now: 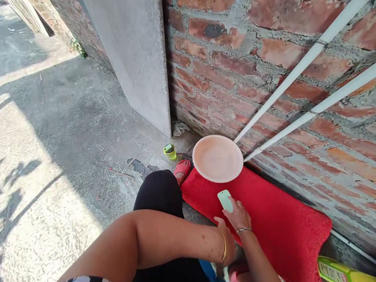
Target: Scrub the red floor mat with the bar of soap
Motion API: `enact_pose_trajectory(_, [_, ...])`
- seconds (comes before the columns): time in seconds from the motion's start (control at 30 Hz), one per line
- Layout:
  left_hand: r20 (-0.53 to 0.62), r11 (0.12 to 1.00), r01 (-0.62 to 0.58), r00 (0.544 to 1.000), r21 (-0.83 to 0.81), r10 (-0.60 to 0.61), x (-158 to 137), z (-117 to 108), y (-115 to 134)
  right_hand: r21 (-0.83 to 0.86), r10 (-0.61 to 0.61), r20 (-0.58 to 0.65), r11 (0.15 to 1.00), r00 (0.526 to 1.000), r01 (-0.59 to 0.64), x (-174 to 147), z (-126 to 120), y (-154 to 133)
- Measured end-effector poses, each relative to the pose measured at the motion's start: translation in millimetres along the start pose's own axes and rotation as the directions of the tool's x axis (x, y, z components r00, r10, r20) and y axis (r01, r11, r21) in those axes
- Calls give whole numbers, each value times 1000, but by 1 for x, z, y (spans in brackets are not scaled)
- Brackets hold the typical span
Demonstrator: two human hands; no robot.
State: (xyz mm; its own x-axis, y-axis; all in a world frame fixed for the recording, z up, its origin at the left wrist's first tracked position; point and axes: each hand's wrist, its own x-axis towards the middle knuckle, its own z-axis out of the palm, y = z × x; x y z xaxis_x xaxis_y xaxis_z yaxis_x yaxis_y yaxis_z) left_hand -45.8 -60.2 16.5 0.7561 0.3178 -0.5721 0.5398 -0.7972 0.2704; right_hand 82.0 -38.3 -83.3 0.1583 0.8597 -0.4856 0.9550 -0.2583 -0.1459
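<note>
Over the red fluffy mat (pixel 283 226), my right hand (pixel 239 217) is closed on a pale green brush-like block (pixel 225 200). The block is oblong with rounded corners and a small hole near its far end; its underside is hidden. My left hand (pixel 226 241) is beside my right wrist, at the mat's near edge. One fingertip of it shows, while the other fingers are hidden, so its grip cannot be made out. A pale pink basin (pixel 218 158) stands just beyond the mat's far left end, against the wall.
A yellow-green lidded container (pixel 170 152) stands on the concrete floor (pixel 93 113) left of the basin. White pipes (pixel 289 74) run down the brick wall (pixel 215 72). A grey slab (pixel 138 53) leans at the back. A yellow bottle (pixel 346 276) lies at the lower right.
</note>
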Motion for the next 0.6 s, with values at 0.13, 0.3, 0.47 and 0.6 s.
enact_pose_trajectory(0.13, [-56,956,-192,976,220,209,-26,-2,11,162,310,31,937,950,-311,-17,3,82])
enact_pose_trajectory(0.3, [-6,949,-211,976,233,218,-26,4,19,293,648,19,724,761,-624,-39,0,123])
enact_pose_trajectory(0.47, [84,949,-196,980,246,181,-18,12,24,199,223,-79,958,971,-204,-16,-2,20])
enact_pose_trajectory(0.6, [38,977,-144,989,157,140,-10,15,17,82,-43,-24,996,999,44,9,-6,-61])
